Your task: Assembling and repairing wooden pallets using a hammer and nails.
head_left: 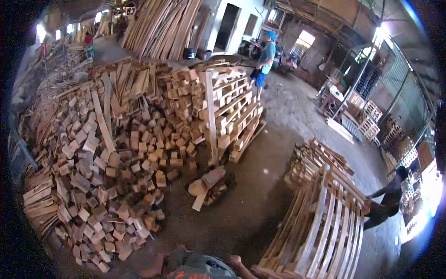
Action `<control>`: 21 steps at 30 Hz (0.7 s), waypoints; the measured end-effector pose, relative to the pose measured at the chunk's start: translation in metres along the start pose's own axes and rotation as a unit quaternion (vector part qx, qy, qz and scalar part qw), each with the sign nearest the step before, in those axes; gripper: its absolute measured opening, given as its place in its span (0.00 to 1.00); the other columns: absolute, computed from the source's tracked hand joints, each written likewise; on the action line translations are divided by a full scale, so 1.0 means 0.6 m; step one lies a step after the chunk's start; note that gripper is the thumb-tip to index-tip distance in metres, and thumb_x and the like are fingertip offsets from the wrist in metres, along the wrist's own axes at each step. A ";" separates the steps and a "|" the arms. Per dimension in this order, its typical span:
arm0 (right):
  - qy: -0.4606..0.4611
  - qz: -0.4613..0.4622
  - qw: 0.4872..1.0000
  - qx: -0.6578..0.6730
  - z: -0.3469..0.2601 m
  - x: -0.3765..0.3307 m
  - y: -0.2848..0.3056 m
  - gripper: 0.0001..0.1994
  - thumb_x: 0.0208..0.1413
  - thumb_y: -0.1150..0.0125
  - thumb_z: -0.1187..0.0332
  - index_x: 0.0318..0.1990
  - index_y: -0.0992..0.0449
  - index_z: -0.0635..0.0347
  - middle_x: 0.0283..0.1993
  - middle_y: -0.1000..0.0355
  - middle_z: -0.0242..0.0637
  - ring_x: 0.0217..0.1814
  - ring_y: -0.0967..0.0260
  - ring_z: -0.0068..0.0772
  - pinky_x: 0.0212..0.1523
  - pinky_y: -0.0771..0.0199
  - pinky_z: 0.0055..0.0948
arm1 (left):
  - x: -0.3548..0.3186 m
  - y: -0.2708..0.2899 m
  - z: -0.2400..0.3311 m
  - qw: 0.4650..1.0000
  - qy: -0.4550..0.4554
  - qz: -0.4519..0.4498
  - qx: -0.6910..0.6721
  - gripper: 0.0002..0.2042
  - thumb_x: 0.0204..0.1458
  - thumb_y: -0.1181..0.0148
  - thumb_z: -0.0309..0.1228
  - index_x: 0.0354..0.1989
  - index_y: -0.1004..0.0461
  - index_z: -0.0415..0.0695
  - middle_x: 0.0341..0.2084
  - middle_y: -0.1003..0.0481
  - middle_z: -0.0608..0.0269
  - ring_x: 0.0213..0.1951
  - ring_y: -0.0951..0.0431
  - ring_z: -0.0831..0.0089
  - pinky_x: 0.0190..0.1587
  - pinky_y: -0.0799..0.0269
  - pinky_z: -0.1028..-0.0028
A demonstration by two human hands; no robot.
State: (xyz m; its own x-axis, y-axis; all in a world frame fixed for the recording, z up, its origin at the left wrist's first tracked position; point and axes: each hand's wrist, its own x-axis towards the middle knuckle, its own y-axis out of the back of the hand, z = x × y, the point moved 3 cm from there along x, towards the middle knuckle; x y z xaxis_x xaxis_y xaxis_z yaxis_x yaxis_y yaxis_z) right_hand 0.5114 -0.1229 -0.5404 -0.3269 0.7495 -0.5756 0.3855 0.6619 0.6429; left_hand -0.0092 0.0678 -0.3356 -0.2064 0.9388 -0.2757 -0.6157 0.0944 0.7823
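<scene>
At the lower edge, next to my shirt (pixel 195 266), what looks like my right hand (pixel 235 260) shows only in small part. Its fingers are too blurred to read. On the other side, a bit of my left arm or hand (pixel 157 266) appears, dark and smeared, with no fingers to make out. Nothing held can be seen at either one. Nearest on the left lies a big heap of short wooden blocks (pixel 102 204). To the right, slatted wooden pallets (pixel 320 232) lie stacked, their slats facing up.
Ahead, more pallets (pixel 239 111) stand stacked beside an upright board (pixel 211 116). A bundle of wood scraps (pixel 211 183) sits on the dirt floor (pixel 260 186). One person in blue (pixel 267 58) stands beyond; another in dark clothes (pixel 392 195) reaches to the right-hand pallets. Long boards (pixel 162 28) lean behind.
</scene>
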 end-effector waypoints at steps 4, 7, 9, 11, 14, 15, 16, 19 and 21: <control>0.055 0.067 0.996 0.035 -0.139 0.092 0.059 0.17 0.47 0.45 0.49 0.42 0.23 0.43 0.36 0.23 0.35 0.41 0.24 0.39 0.39 0.25 0.40 | 0.044 0.063 0.012 0.999 -0.012 0.019 -0.037 0.17 0.46 0.41 0.47 0.27 0.20 0.45 0.26 0.21 0.62 0.27 0.23 0.69 0.34 0.27 0.66; 0.155 0.070 0.983 -0.069 -0.126 0.126 0.063 0.18 0.45 0.44 0.48 0.41 0.23 0.44 0.36 0.23 0.37 0.39 0.24 0.41 0.38 0.25 0.41 | 0.059 0.096 0.001 0.997 -0.007 0.025 -0.078 0.17 0.45 0.41 0.48 0.27 0.20 0.45 0.26 0.21 0.62 0.27 0.22 0.69 0.34 0.27 0.66; 0.041 0.055 0.997 0.047 -0.246 0.058 0.150 0.17 0.44 0.45 0.47 0.33 0.21 0.47 0.35 0.23 0.37 0.39 0.24 0.42 0.36 0.25 0.40 | 0.073 0.110 -0.015 0.994 -0.006 0.035 -0.099 0.17 0.45 0.41 0.48 0.27 0.20 0.45 0.26 0.21 0.62 0.27 0.22 0.69 0.34 0.27 0.66; 0.043 0.040 0.998 -0.015 -0.234 0.077 0.148 0.17 0.45 0.46 0.48 0.32 0.21 0.47 0.35 0.23 0.36 0.39 0.24 0.41 0.35 0.25 0.39 | 0.099 0.109 -0.016 0.992 -0.012 0.039 -0.117 0.18 0.45 0.41 0.48 0.27 0.20 0.45 0.26 0.21 0.62 0.27 0.22 0.69 0.34 0.27 0.66; 0.051 0.029 0.996 -0.061 -0.179 0.100 0.124 0.16 0.46 0.48 0.48 0.31 0.20 0.46 0.34 0.23 0.35 0.38 0.24 0.41 0.34 0.25 0.38 | 0.104 0.116 -0.008 0.987 -0.012 0.040 -0.154 0.18 0.45 0.41 0.49 0.27 0.20 0.45 0.26 0.21 0.62 0.28 0.22 0.69 0.34 0.27 0.66; 0.062 0.038 0.996 -0.042 -0.164 0.103 0.120 0.16 0.46 0.48 0.48 0.31 0.20 0.45 0.34 0.23 0.34 0.37 0.24 0.41 0.33 0.25 0.38 | 0.103 0.114 -0.008 0.985 -0.010 0.042 -0.168 0.18 0.45 0.41 0.49 0.27 0.20 0.45 0.26 0.21 0.61 0.28 0.22 0.69 0.34 0.27 0.66; 0.072 0.046 0.996 -0.023 -0.146 0.103 0.115 0.15 0.46 0.48 0.49 0.31 0.20 0.45 0.33 0.24 0.34 0.36 0.25 0.41 0.33 0.25 0.38 | 0.100 0.110 -0.009 0.982 -0.007 0.043 -0.182 0.18 0.45 0.41 0.49 0.27 0.20 0.45 0.26 0.21 0.61 0.28 0.22 0.69 0.34 0.27 0.66; 0.088 0.056 0.994 0.021 -0.115 0.075 0.108 0.14 0.47 0.48 0.49 0.31 0.20 0.43 0.32 0.24 0.32 0.35 0.25 0.41 0.32 0.25 0.38 | 0.090 0.095 -0.003 0.975 -0.001 0.044 -0.217 0.18 0.45 0.42 0.50 0.27 0.20 0.45 0.26 0.21 0.61 0.28 0.22 0.69 0.34 0.26 0.66; 0.160 0.061 0.977 -0.128 -0.134 0.054 0.132 0.14 0.47 0.46 0.51 0.31 0.20 0.47 0.31 0.24 0.34 0.33 0.25 0.41 0.30 0.25 0.40 | 0.080 0.089 0.016 0.971 0.004 0.040 -0.237 0.19 0.45 0.42 0.50 0.27 0.20 0.45 0.26 0.21 0.61 0.28 0.22 0.69 0.35 0.26 0.66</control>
State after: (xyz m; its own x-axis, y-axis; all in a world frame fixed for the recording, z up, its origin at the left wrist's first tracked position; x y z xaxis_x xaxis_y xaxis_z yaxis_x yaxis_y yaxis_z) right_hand 0.4622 -0.0453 -0.4674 -0.5608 0.7608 -0.3265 0.2234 0.5188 0.8252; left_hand -0.0444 0.1214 -0.3018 -0.2723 0.9343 -0.2299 -0.8779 -0.1435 0.4567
